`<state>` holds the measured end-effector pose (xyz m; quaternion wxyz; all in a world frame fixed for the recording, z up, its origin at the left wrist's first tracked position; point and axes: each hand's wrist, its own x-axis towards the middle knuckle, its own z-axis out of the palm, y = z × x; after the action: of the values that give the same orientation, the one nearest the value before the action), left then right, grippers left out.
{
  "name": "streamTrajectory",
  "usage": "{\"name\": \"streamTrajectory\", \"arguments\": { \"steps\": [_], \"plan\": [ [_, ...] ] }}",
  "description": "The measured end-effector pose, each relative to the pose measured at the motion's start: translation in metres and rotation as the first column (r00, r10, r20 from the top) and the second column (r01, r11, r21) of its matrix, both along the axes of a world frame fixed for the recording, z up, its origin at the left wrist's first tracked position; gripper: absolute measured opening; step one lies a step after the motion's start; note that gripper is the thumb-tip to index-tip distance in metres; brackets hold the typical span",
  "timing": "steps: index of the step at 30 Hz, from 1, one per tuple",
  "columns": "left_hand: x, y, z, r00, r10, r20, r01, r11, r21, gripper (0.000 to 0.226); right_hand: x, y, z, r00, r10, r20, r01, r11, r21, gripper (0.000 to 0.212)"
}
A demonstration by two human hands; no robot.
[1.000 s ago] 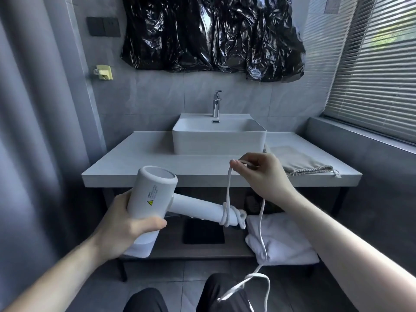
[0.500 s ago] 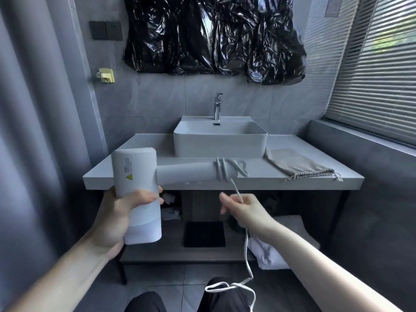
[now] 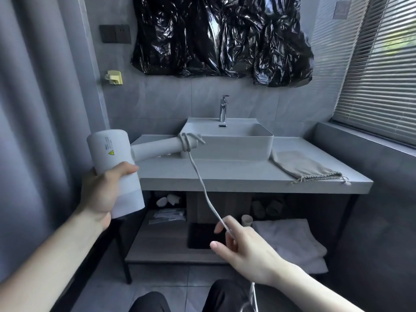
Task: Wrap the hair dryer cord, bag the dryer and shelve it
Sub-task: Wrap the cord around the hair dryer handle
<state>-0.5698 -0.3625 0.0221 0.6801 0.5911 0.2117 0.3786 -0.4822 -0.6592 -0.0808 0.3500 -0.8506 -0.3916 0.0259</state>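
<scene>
Hair dryer: white matte plastic hair dryer (image 3: 117,167) with a cylindrical barrel standing roughly upright and a round handle jutting out to the right, held in the air in front of the vanity's left end, above counter height.
Left hand: the left hand (image 3: 102,192) grips the lower part of the barrel, thumb across the front, fingers curled around the back out of sight.
Cord: thin white power cord (image 3: 202,188) looped a few turns around the far end of the handle, then running in a nearly taut line down and to the right into the other hand; below that wrist a slack length hangs near the bottom edge of the view.
Right hand: the right hand (image 3: 245,246) is low, in front of the lower shelf, loosely half open; the cord passes between its thumb and fingers, thumb and forefinger stretched out rather than pinched tight.
Bag: flat beige cloth drawstring bag (image 3: 304,167) lying on the right part of the counter, its gathered mouth toward the front right corner, well apart from the dryer.
Counter: grey stone vanity counter (image 3: 225,176) carrying a white rectangular basin (image 3: 229,140) with a chrome tap (image 3: 223,108).
Lower shelf: wooden shelf (image 3: 162,246) under the counter, holding folded white towels (image 3: 290,242) at right and a black mat (image 3: 202,235) in the middle.
</scene>
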Motion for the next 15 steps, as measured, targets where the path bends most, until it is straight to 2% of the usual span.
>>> {"name": "streamTrajectory", "arguments": {
  "steps": [2, 4, 5, 9, 12, 15],
  "plan": [
    [-0.001, -0.001, -0.007, 0.999, 0.02, -0.026, -0.019, 0.999, 0.031, 0.04, -0.007, -0.001, 0.019, 0.996, 0.005, 0.085, -0.014, 0.994, 0.108, 0.019],
    [-0.003, -0.003, -0.012, 0.999, 0.03, -0.045, -0.026, 0.996, 0.087, 0.036, -0.011, -0.001, 0.039, 0.996, 0.022, 0.087, -0.041, 0.973, 0.229, 0.014],
    [-0.004, -0.004, -0.014, 0.998, 0.034, -0.05, -0.028, 0.993, 0.118, 0.033, -0.014, -0.001, 0.048, 0.996, 0.046, 0.082, -0.066, 0.964, 0.258, 0.019],
    [-0.003, -0.009, -0.022, 0.995, 0.04, -0.089, -0.022, 0.98, 0.197, 0.032, -0.024, -0.003, 0.066, 0.988, 0.116, 0.101, -0.14, 0.954, 0.264, 0.029],
    [-0.003, -0.012, -0.028, 0.996, 0.008, -0.094, 0.009, 0.985, 0.174, 0.033, -0.024, -0.005, 0.072, 0.991, 0.089, 0.099, -0.112, 0.961, 0.253, 0.031],
    [-0.004, -0.009, -0.032, 0.988, -0.099, -0.118, 0.109, 0.991, 0.076, 0.037, -0.01, -0.006, 0.073, 0.998, 0.004, 0.069, -0.025, 0.95, 0.31, 0.032]
  ]
}}
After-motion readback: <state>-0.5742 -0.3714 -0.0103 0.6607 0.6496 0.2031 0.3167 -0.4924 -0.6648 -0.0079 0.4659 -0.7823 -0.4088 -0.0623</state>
